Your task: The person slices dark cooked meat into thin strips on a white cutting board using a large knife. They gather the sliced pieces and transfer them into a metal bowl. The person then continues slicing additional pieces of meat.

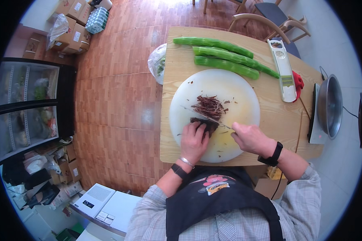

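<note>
On a round white cutting board point(184, 90), my left hand point(195, 141) presses its fingertips onto a dark brown food piece point(211, 126). My right hand point(249, 135) grips the handle of a knife point(205, 116), whose thin blade lies between that piece and a loose heap of dark reddish-brown shreds point(209, 106). Small scraps are scattered over the board. Beyond it lie peeled green vegetable stalks point(226, 65), side by side. A white slicer with a green insert point(282, 70) rests to their right. What exactly the dark food is, I cannot tell.
The wooden table point(271, 108) carries a red cloth point(298, 86) beside the slicer. At its right end a steel bowl point(330, 107) sits on a white scale point(316, 135). A plastic bag with greens point(158, 64) is at the left edge. Wooden chairs point(268, 22) stand behind.
</note>
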A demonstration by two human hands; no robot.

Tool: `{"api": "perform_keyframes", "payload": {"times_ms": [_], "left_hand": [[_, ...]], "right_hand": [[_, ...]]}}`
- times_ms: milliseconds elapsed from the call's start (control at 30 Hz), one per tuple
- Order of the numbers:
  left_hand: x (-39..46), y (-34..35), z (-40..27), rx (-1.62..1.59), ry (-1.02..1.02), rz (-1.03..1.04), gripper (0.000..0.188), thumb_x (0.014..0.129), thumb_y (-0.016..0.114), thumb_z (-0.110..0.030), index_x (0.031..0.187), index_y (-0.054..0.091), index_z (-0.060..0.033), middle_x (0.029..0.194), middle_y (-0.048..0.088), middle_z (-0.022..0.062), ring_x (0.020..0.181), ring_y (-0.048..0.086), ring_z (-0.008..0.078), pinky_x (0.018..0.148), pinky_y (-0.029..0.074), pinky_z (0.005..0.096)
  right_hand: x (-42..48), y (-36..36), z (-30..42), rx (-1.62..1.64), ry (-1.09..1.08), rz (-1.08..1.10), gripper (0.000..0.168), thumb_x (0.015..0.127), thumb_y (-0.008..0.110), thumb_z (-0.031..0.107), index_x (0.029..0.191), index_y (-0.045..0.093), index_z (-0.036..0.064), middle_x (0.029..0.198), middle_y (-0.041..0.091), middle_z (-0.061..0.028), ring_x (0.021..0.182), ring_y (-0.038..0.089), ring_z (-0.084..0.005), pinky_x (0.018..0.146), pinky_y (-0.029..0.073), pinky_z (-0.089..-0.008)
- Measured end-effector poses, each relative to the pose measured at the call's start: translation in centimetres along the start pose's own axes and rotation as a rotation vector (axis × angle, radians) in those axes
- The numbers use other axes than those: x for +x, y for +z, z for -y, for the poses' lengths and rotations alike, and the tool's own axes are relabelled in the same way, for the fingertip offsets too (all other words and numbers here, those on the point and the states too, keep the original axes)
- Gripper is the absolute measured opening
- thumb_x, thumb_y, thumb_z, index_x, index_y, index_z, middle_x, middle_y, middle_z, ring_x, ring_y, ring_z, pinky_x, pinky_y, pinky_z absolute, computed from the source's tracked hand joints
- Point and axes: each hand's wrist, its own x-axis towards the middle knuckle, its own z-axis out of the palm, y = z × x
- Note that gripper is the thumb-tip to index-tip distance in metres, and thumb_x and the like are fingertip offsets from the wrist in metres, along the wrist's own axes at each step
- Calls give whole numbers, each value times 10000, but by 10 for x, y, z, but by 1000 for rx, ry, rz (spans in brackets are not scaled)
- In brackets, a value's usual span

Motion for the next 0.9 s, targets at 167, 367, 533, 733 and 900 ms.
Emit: {"api": "perform_keyframes", "payload": {"times_ms": [167, 367, 533, 733, 900], "left_hand": [[-3, 1, 1, -25, 4, -27, 345, 871, 820, -72, 1201, 737, -16, 1187, 688, 172, 1107, 653, 407, 932, 574, 493], [-1, -3, -3, -33, -4, -50, 293, 888, 811, -60, 1167, 742, -4, 1183, 684, 180, 1070, 653, 405, 906, 570, 488], [-4, 1, -1, -21, -46, -54, 262, 890, 803, -51, 1142, 752, -2, 1202, 684, 196, 1076, 655, 415, 911, 571, 489], [3, 4, -13, 48, -161, -155, 278, 860, 817, -84, 1129, 773, -28, 1299, 676, 182, 1190, 634, 423, 992, 568, 495], [3, 8, -4, 56, -228, -125, 293, 829, 848, -127, 1108, 786, -63, 1333, 668, 179, 1258, 598, 422, 1060, 544, 509]], "right_hand": [[0, -4, 9, -52, -68, -4, 174, 1027, 672, 155, 1024, 539, 43, 806, 691, -180, 758, 724, -405, 648, 575, -506], [-2, 13, -5, -75, -81, -11, 160, 1020, 665, 145, 1019, 541, 44, 780, 694, -177, 701, 714, -409, 612, 564, -520], [0, 21, -12, -50, -125, -20, 166, 1025, 659, 154, 1030, 539, 39, 744, 690, -184, 680, 707, -417, 608, 561, -528], [-3, 32, -18, -40, -130, -54, 176, 1030, 660, 164, 1044, 537, 38, 759, 703, -194, 695, 715, -430, 618, 565, -538], [-6, 39, -20, 19, -85, -44, 201, 1043, 659, 177, 1079, 527, 31, 795, 714, -223, 746, 721, -463, 665, 577, -561]]}}
